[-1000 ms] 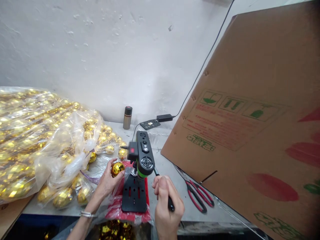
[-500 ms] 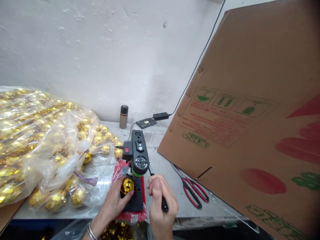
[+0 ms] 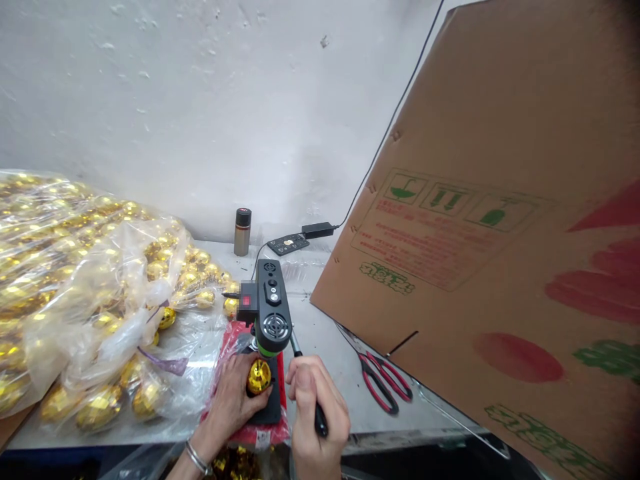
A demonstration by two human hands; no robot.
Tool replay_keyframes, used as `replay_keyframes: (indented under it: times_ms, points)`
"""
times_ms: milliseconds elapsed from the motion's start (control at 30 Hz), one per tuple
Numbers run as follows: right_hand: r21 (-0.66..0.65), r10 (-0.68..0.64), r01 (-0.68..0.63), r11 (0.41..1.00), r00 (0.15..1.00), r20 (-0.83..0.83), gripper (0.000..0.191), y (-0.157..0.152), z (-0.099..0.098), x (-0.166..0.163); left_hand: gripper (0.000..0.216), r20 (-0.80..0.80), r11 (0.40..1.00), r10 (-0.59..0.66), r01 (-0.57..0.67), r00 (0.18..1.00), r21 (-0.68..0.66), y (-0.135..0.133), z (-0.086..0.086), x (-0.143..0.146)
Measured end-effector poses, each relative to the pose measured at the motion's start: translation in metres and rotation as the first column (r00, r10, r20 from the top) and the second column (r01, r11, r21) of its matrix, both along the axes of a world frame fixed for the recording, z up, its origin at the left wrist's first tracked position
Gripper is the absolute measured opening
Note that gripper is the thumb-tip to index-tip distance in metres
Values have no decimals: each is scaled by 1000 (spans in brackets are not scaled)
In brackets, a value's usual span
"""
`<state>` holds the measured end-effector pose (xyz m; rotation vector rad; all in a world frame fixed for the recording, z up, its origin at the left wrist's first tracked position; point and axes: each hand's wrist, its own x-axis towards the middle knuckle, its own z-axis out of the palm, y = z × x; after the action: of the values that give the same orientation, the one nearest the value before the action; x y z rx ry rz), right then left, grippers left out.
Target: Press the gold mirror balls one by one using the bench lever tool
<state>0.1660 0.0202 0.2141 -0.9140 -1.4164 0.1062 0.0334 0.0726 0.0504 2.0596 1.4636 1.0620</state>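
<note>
A shiny gold mirror-tiled ball [image 3: 259, 378] is in my left hand [image 3: 231, 395], the fingers and thumb closed round its sides. It sits over the black base [image 3: 269, 410] of a small bench machine [image 3: 273, 303], just in front of the green-ringed head. My right hand [image 3: 320, 407] is wrapped round the black grip of the lever [image 3: 321, 423] at the machine's right side. The lever's metal rod runs up to the machine from my fist. A red plastic sheet [image 3: 227, 343] lies beneath the base. What touches the ball's underside is hidden.
Left lies a large clear bag [image 3: 115, 253] of gold balls. Red-and-black scissors [image 3: 383, 380] rest right, beside a big cardboard box [image 3: 450, 267]. Behind stand a bottle [image 3: 243, 232] and a black power adapter [image 3: 318, 230]. More gold balls sit below the table edge.
My left hand and the ball have shifted slightly right and nearer me relative to the machine. My right hand stays on the lever. The whole view has moved a little.
</note>
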Motion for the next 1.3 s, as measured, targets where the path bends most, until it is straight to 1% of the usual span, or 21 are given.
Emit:
replay_keyframes:
  times_ms: [133,267,400,500,567,733,833,1000,1133,1300]
  points:
    - [0,-14,14,1000,1000,21,29,-2,-11,1,35,12,1000,11,-11,1000,9,-1,-8,0]
    - [73,-41,37,997,998,50,33,-2,-35,2,37,26,999,-12,13,1000,-40,-2,-14,0]
    - [100,-88,81,992,994,61,34,-2,-58,1,39,23,996,-19,21,1000,-87,-2,-14,0]
    - [113,-116,112,987,993,31,35,0,-69,-2,39,18,996,-12,14,1000,-89,-2,-11,1]
    - [126,-139,138,982,990,0,35,0,-73,-4,40,14,996,-6,7,1000,-87,-2,-9,2]
    - [96,-167,170,981,985,-46,35,3,-80,-9,40,9,996,-8,9,1000,-94,-3,-7,4]
    - [129,-178,182,975,983,-44,36,5,-85,-10,39,-1,996,-13,13,1000,-85,-3,-8,4]
    - [122,-196,208,970,975,-103,37,4,-87,-14,36,-30,998,18,-20,999,-61,-2,-8,6]
    - [103,-180,188,977,980,-79,37,4,-88,-13,36,-31,998,22,-24,999,-52,-1,-10,6]
    - [146,-182,185,972,983,-33,36,5,-92,-9,34,-31,999,25,-26,999,-29,1,-14,5]
